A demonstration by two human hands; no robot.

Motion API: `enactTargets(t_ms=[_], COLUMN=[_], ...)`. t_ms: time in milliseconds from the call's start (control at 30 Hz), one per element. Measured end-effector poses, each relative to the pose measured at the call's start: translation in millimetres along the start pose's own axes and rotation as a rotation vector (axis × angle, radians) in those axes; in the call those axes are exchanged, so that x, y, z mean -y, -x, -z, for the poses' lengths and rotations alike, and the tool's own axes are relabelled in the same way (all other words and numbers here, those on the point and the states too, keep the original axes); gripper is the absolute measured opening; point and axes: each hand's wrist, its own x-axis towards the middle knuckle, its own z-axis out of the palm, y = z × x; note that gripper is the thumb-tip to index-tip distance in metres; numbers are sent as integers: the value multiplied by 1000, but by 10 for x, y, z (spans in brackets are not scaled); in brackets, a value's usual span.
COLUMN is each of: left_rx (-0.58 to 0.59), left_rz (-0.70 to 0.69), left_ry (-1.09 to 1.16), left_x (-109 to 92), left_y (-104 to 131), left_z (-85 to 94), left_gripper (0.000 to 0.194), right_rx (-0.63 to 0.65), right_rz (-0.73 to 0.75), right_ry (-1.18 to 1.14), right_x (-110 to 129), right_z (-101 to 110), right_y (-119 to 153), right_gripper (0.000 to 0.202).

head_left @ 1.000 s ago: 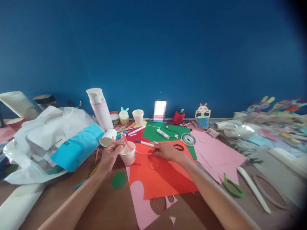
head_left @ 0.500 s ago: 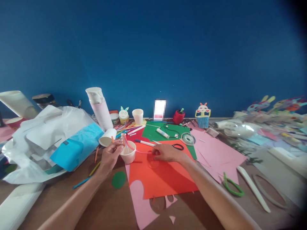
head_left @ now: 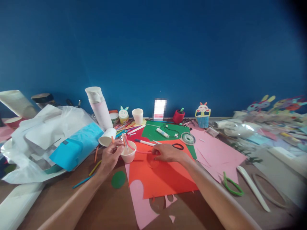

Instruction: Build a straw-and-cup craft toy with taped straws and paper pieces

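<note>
A white paper cup (head_left: 128, 157) stands at the left edge of an orange sheet (head_left: 165, 179), with several thin sticks or straws (head_left: 126, 142) upright in it. My left hand (head_left: 112, 154) is closed at the cup's left rim, its fingertips by the sticks; what it pinches is too small to make out. A pink pipe cleaner (head_left: 142, 152) runs from the cup to the right. Over the orange sheet, my right hand (head_left: 165, 152) pinches its other end. Scissors (head_left: 177, 146) and a marker (head_left: 145, 142) lie just behind my right hand.
Another white cup (head_left: 107, 137) lies on its side left of the sticks. A plastic bag with papers (head_left: 45, 127) fills the left. Behind are a glue stick (head_left: 162, 132), tape roll (head_left: 187, 138) and green sheet (head_left: 150, 129). A green pipe cleaner (head_left: 233, 190) lies at right.
</note>
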Motion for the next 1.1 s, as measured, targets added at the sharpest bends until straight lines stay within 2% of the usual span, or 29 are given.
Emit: enactTargets(t_ms=[633, 1100], left_rx=[10, 4], left_rz=[-61, -45], left_ry=[-27, -5], left_x=[31, 38], left_y=[24, 18], left_z=[-18, -31], left_gripper=[15, 16], right_rx=[11, 28], right_rz=[-14, -29], right_ry=[4, 17], right_x=[-17, -15], right_z=[9, 9], right_y=[16, 9], right_gripper=[25, 17])
